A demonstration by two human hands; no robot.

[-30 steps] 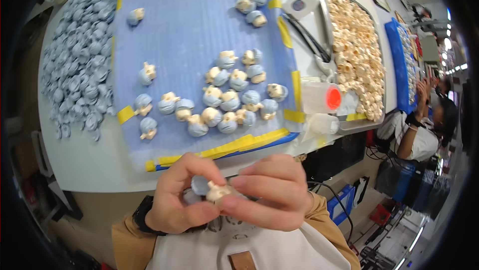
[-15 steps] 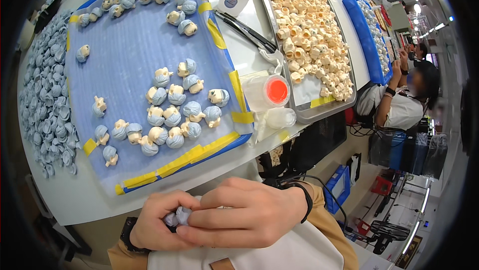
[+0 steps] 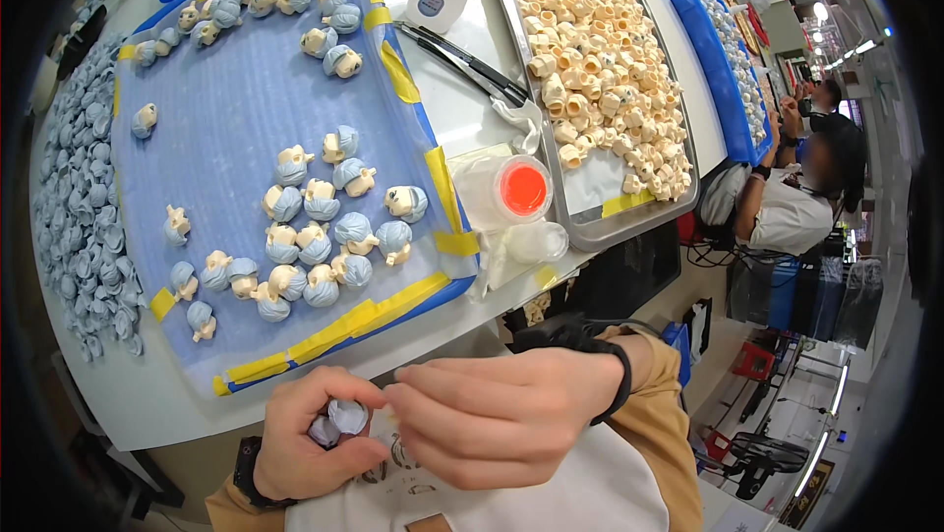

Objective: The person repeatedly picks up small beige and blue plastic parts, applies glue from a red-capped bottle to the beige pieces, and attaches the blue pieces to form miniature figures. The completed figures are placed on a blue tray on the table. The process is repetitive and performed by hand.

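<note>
At the lower centre of the frame, holding two blue-grey cupped pieces (image 3: 347,417) inside the curled fingers and thumb of the left hand (image 3: 293,434); just to the right, with the right hand (image 3: 511,414) bent inward, fingertips bunched beside the left thumb and forefinger, cannot tell whether pinching anything. Above, across the left half, on a blue sheet (image 3: 221,99) edged with yellow tape, small heads with blue-grey caps (image 3: 320,200) in loose clusters. Along the left edge, heaped blue-grey shells (image 3: 84,227). Right of upper centre, hollow beige pieces (image 3: 610,70) in a metal tray (image 3: 629,222).
</note>
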